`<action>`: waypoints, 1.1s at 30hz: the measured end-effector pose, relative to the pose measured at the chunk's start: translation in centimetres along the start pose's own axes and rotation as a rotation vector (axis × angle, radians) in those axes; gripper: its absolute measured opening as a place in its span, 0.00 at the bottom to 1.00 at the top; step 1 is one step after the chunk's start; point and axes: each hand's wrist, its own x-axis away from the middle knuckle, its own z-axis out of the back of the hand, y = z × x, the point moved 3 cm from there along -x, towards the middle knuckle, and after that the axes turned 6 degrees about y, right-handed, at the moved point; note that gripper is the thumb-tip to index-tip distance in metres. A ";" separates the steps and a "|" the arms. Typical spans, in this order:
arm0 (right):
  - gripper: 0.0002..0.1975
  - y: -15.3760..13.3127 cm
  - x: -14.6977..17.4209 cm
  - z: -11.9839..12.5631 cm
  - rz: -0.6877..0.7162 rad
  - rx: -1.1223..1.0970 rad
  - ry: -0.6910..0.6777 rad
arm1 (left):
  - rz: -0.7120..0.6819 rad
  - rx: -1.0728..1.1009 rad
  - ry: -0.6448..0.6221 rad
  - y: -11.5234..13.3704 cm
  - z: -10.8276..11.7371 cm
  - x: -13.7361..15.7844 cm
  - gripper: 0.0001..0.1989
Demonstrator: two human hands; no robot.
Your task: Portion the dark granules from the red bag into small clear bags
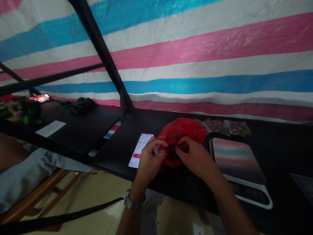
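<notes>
A red plastic bag [188,125] lies open on the black table, with dark contents inside that I cannot make out. My left hand [151,160], a metal-banded watch on its wrist, is closed on a small clear plastic bag [158,150] at the left side of the red bag. Over the red bag's opening, my right hand [195,158] has its thumb and forefinger drawn together. Whatever sits between those fingertips is too dark to name. Partly behind my left hand lies a phone [137,153] with a timer on its screen.
To the right is a kitchen scale [237,160] with a shiny top plate. Several filled clear bags [237,127] lie behind it. A black metal frame [102,55] rises at left before a striped tarp [207,42]. A person's sleeve [44,163] shows at far left.
</notes>
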 end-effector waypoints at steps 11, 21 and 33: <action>0.04 -0.1 0.5 0.1 -0.001 0.021 -0.026 | -0.015 -0.096 0.017 0.0 -0.1 0.0 0.16; 0.04 -0.6 0.6 -0.5 -0.012 0.014 0.007 | -0.066 -0.024 -0.003 0.0 -0.3 0.1 0.14; 0.05 -0.3 0.4 -0.8 -0.037 -0.053 0.032 | -0.053 0.017 -0.053 -0.1 -0.7 0.0 0.13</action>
